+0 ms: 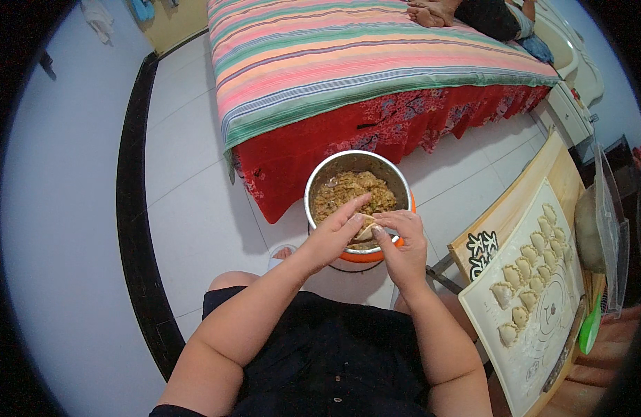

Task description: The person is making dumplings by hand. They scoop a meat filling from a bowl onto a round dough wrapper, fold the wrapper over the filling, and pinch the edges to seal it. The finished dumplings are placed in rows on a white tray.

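Observation:
Over a round metal bowl (311, 191) of minced filling (355, 189), my two hands hold a pale dough dumpling (366, 229) between them. On its left side is my left hand (334, 235), with its fingers stretched toward the far side and its thumb by the dough. My right hand (402, 244) pinches the other edge, its fingers bent and thumb pressed on the wrapper. The folded dough is partly covered by my fingers, so I cannot tell how much of its edge is sealed. Below the bowl shows an orange support (366, 256).
To the right, a wooden board (473, 240) bears a floured white mat (508, 375) with several dumplings (536, 260), a green-handled utensil (590, 328) and a long thin stick (565, 347). Ahead stands a striped bed (299, 62) where another person's feet (432, 14) rest. A wall (70, 208) runs along the left.

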`<state>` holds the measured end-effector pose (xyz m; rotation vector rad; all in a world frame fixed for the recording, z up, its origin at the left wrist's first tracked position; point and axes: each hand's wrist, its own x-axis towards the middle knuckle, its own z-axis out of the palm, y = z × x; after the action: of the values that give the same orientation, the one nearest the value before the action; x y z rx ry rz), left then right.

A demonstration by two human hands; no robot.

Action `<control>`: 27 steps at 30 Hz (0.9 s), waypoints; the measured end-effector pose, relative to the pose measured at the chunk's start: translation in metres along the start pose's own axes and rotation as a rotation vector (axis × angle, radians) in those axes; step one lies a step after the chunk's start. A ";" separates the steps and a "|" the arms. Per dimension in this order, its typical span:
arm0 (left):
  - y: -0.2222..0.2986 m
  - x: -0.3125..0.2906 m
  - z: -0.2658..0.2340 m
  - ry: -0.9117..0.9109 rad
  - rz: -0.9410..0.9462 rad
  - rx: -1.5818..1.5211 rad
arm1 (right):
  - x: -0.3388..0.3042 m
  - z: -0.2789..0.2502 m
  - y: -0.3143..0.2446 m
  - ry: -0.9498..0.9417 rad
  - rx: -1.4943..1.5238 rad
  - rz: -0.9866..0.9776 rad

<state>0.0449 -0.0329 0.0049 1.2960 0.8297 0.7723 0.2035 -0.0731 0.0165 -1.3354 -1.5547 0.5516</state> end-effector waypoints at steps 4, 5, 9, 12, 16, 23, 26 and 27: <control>0.003 -0.001 0.001 -0.030 0.018 -0.063 | -0.002 0.002 0.003 0.066 -0.004 -0.049; 0.009 -0.003 0.001 -0.066 0.036 -0.021 | -0.002 0.002 0.003 0.091 -0.011 -0.070; 0.018 -0.008 0.007 -0.084 0.054 0.197 | -0.003 -0.001 -0.001 0.079 0.010 -0.039; 0.019 -0.009 0.009 -0.048 0.027 0.134 | -0.005 -0.002 -0.002 0.058 0.084 -0.049; 0.014 -0.006 -0.001 -0.004 0.049 -0.013 | -0.004 0.000 -0.010 0.150 0.359 0.073; 0.029 -0.008 -0.004 0.024 0.035 -0.088 | -0.005 -0.005 0.003 0.008 0.328 0.035; 0.027 -0.010 -0.004 0.021 0.042 -0.065 | -0.008 -0.004 0.005 0.004 0.299 0.063; 0.026 -0.009 -0.004 0.020 0.055 -0.073 | -0.008 -0.004 0.005 0.015 0.349 0.136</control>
<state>0.0360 -0.0360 0.0312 1.2521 0.7774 0.8528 0.2086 -0.0801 0.0113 -1.1757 -1.2896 0.8533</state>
